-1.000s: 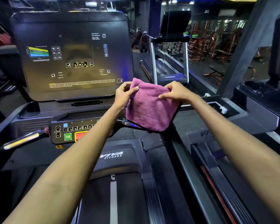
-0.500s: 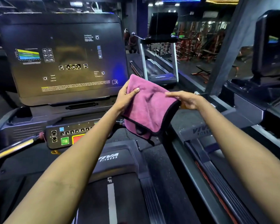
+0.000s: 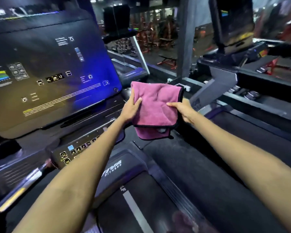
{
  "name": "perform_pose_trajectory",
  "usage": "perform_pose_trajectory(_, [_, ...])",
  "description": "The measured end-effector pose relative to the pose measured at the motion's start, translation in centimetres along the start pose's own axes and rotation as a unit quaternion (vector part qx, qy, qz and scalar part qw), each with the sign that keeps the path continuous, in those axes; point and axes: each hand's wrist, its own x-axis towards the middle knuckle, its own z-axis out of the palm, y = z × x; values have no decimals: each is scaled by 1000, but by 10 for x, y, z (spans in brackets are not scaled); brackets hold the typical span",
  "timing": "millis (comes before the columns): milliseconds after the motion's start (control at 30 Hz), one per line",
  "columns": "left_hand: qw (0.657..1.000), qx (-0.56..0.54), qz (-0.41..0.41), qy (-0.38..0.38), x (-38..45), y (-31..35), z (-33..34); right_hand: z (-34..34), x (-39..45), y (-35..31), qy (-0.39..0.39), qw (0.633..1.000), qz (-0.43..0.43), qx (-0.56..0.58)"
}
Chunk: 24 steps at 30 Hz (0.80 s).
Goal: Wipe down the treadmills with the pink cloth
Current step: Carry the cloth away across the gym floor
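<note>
Pink cloth [image 3: 155,105] folded lower since before — both hands grip it, fingers hidden behind.

Both your bare forearms reach forward from the lower corners of the view and draw toward each other at the centre. Your left hand [image 3: 131,109] grips the left edge of the pink cloth [image 3: 155,107], thumb laid over the front and pointing up, the fingers hidden behind the fabric. Your right hand [image 3: 183,110] holds the cloth's right edge, thumb pressed flat across the front and pointing left (its fingers are also tucked behind, out of sight). Both wrists are nearly straight, the hands level with each other.
</note>
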Motion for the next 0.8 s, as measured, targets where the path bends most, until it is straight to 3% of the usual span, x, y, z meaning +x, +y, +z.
perform_pose_trajectory(133, [999, -5, 33, -1, -23, -5, 23, -9, -40, 24, 90, 995, -46, -23])
perform_pose_trajectory(233, [995, -33, 74, -56, -40, 8, 53, -38, -74, 37, 168, 981, -57, -76])
perform_pose_trajectory(500, [974, -53, 138, -172, -103, 72, 160, -157, -178, 65, 334, 897, -48, -287])
perform_pose_trajectory(800, [898, -105, 281, -321, -225, 181, 259, -271, -359, 99, 495, 832, 6, -252])
